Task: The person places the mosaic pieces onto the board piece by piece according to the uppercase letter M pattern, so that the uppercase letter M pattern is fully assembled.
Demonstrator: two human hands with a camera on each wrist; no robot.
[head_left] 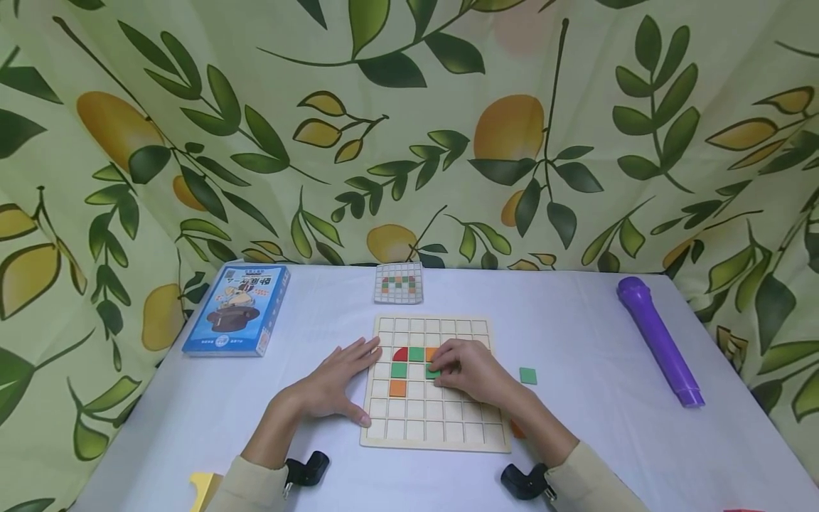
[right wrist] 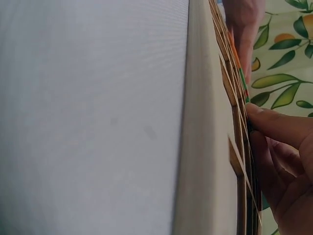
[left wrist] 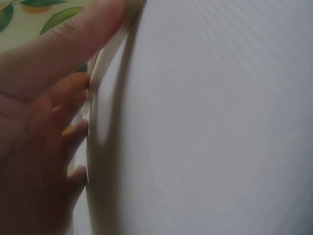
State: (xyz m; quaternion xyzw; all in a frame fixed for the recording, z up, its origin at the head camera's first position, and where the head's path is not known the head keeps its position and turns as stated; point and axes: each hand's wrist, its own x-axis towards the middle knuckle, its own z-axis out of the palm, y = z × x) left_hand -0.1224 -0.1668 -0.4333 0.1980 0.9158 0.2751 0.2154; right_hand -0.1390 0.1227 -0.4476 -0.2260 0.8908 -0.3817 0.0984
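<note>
A pale wooden grid board (head_left: 435, 437) lies flat on the white table. My left hand (head_left: 333, 384) rests at its left edge, fingers extended and thumb spread toward the near corner; the left wrist view shows that thumb (left wrist: 73, 41) against the edge. Over the middle of the grid, my right hand (head_left: 473, 370) holds a green square tile (head_left: 432, 372) at its fingertips, down at a cell. Next to it are an orange tile (head_left: 431, 352), partly covered by the fingers, a green tile (head_left: 416, 354) and a red rounded tile (head_left: 400, 354). Another green tile (head_left: 399, 370) and an orange square (head_left: 397, 388) run down the left column.
Behind the board stands a small patterned grid card (head_left: 399, 284). A blue box (head_left: 237, 309) lies at back left, a purple microphone-shaped object (head_left: 659, 341) at right. A loose green tile (head_left: 527, 375) and an orange piece (head_left: 517, 429) lie right of the board; a yellow piece (head_left: 205, 489) is near left.
</note>
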